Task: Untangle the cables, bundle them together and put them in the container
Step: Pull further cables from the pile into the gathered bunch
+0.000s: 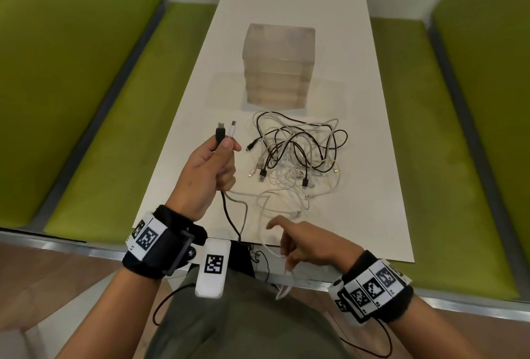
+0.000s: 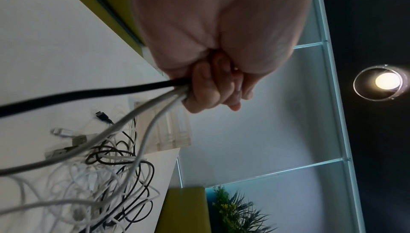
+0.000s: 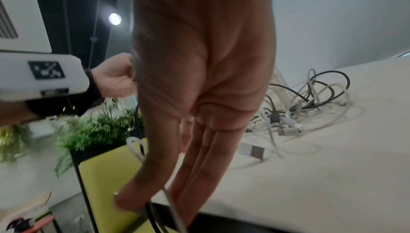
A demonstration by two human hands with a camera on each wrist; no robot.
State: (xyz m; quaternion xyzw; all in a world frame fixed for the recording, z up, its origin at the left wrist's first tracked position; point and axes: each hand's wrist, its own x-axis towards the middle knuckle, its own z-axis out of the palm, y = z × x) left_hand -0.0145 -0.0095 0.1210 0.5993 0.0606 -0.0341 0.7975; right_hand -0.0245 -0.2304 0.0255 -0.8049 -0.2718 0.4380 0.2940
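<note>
A tangle of black and white cables (image 1: 298, 155) lies mid-table, in front of a stack of translucent plastic containers (image 1: 278, 66). My left hand (image 1: 225, 149) is raised left of the tangle and grips one black and at least one white cable. A black plug (image 1: 220, 129) and a white plug (image 1: 233, 128) stick up above the fist. In the left wrist view the curled fingers (image 2: 213, 87) clamp the cables, which trail to the tangle (image 2: 106, 175). My right hand (image 1: 286, 244) hangs at the table's front edge, fingers straight (image 3: 199, 166), with a thin white cable (image 3: 170, 200) running between thumb and fingers.
The white table (image 1: 372, 186) is narrow, with green benches on the left (image 1: 100, 129) and right (image 1: 459, 129). A flat clear sheet or lid (image 1: 223, 89) lies under the containers. Cables drop over the front edge (image 1: 282, 290) toward my lap.
</note>
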